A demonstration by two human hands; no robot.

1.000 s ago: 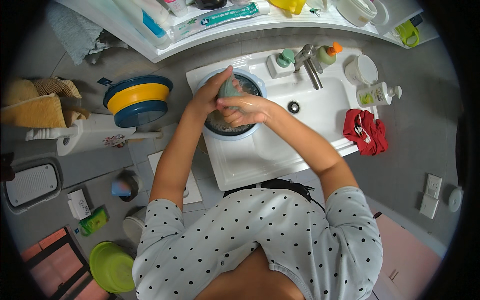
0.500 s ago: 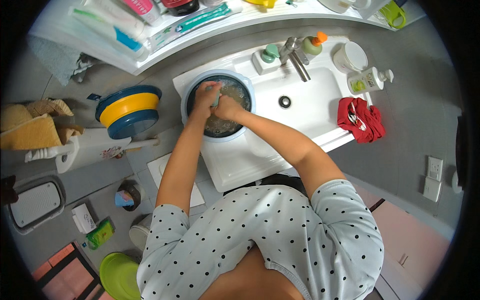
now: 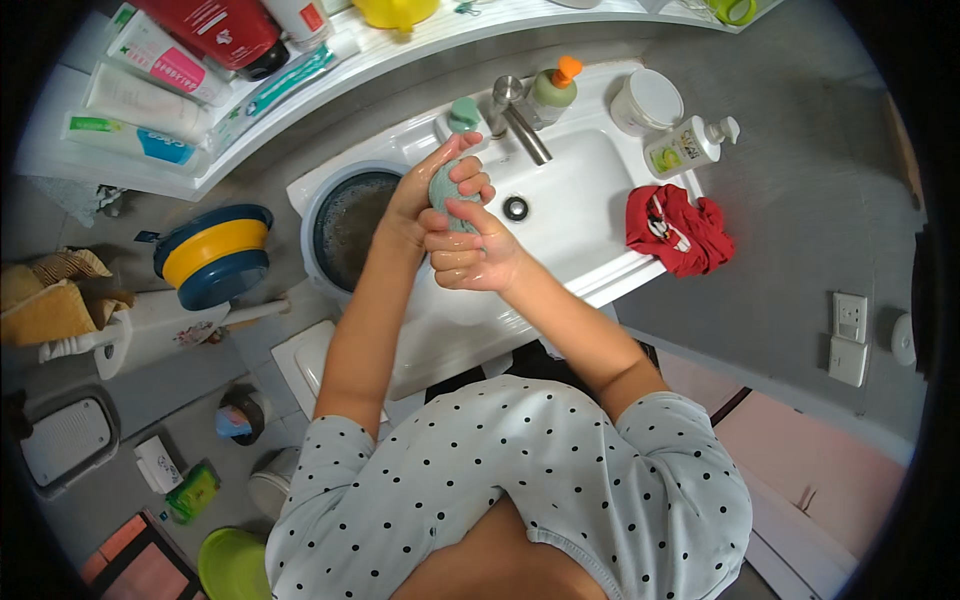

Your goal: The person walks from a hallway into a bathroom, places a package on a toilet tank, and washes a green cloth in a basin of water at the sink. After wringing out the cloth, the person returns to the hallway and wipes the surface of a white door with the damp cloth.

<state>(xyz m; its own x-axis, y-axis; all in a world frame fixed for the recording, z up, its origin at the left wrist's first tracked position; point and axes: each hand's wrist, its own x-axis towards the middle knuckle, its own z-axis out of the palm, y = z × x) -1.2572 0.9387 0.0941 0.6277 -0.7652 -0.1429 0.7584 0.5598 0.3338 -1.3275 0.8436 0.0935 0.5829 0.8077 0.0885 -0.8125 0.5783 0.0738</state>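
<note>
A balled-up grey-green cloth is squeezed between both hands, above the area between the basin and the sink bowl. My left hand is wrapped round its upper part, with one finger sticking out. From below, my right hand grips the lower end with curled fingers. Both hands look wet. Left of them stands a light blue basin holding murky, bubbly water; my left wrist covers part of it. What kind of cloth it is cannot be made out.
The white sink has a metal faucet at its back. A red cloth, a pump bottle and a white tub stand along its right side. A shelf with tubes overhangs the back; folding basins hang at left.
Both hands have come up out of the basin water and moved right toward the sink bowl, carrying the grey-green cloth. The whole view has shifted slightly.
</note>
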